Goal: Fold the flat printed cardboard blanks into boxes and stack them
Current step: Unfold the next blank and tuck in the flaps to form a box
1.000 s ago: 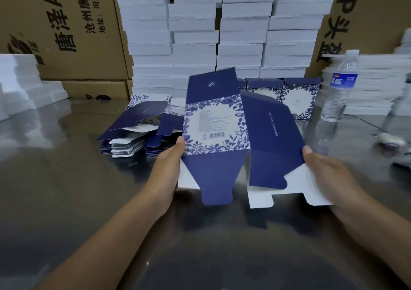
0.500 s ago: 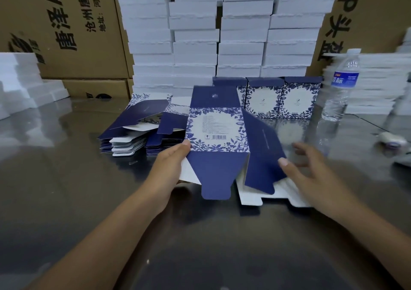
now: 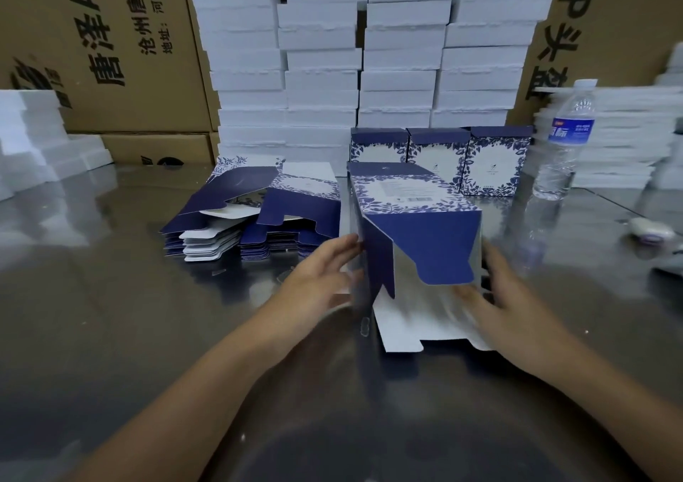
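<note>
Steel counter (image 3: 111, 315) is carrying everything; white stacks (image 3: 321, 56) are lining its far edge. Pile of flat blanks (image 3: 255, 215) is lying left of centre, toward that far edge. Three finished boxes (image 3: 436, 156) are standing in a row against the white stacks, right of centre. Half-formed box (image 3: 414, 200) is lying on its side just in front of that row, squared into a tube, with its near-end flaps hanging open: blue flap (image 3: 436, 256) drooping from the top panel, white flap (image 3: 406, 330) spreading low toward the counter. Left hand (image 3: 318, 278) is touching the left wall with straight, released fingers. Right hand (image 3: 506, 296) is lying against the right wall. Motion blur is hiding whether it is pinching the white flap, so cannot tell. Judgement: end closure is the step in hand. To do it well: bracing both walls square, folding side flaps in first, then tucking the blue flap along its crease without buckling.
</note>
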`<state>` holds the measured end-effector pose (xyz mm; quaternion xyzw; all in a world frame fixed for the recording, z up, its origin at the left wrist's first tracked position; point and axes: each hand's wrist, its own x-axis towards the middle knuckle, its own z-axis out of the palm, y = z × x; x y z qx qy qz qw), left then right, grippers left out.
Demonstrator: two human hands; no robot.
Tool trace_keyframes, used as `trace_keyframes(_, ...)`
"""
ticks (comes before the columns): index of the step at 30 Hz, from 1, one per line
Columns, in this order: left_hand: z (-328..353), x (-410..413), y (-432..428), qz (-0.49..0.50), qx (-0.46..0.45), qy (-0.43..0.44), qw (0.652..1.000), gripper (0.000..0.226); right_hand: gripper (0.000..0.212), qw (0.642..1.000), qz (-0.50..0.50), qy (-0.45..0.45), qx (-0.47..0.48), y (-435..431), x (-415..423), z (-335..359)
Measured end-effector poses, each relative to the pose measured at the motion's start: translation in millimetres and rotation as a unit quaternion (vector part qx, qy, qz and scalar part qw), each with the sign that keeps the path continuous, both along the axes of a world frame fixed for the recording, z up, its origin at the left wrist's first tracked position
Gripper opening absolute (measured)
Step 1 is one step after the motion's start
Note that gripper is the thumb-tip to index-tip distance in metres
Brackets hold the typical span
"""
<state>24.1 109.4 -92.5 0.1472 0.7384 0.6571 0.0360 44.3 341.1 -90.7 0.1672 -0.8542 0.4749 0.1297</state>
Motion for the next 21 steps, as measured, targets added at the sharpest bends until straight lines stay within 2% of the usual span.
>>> trace_keyframes(2, -6, 0, -2, -0.017, -0.089, 0.039, 0.995, 0.067, 0.074, 1.000, -0.006, 0.002, -0.013, 0, 0, -1)
trace_keyframes(4, -12, 1, -3, -0.016, -0.168, 0.088, 0.982, 0.075, 0.071, 1.000, 0.004, 0.011, -0.017, 0, 0, -3)
trace_keyframes(9, -13, 0, -3, -0.020, -0.152, 0.100, 0.983, 0.083, 0.036, 0.999, 0.025, 0.032, -0.029, -2, 2, -5)
trace_keyframes(11, -11, 0, -4, -0.011, -0.142, 0.104, 0.984, 0.081, 0.029, 0.999, 0.016, 0.031, -0.030, -2, 2, -5)
trace_keyframes(14, -10, 0, -5, 0.015, -0.135, 0.111, 0.984, 0.071, 0.026, 0.998, -0.006, 0.063, -0.025, -3, 3, -3)
trace_keyframes(17, -9, 0, -5, 0.043, -0.134, 0.119, 0.983, 0.070, 0.024, 0.995, -0.018, 0.092, -0.033, -5, 3, 1)
trace_keyframes(21, -8, 0, -5, 0.063, -0.116, 0.113, 0.985, 0.069, 0.040, 0.994, -0.004, 0.102, -0.050, -8, 4, 1)
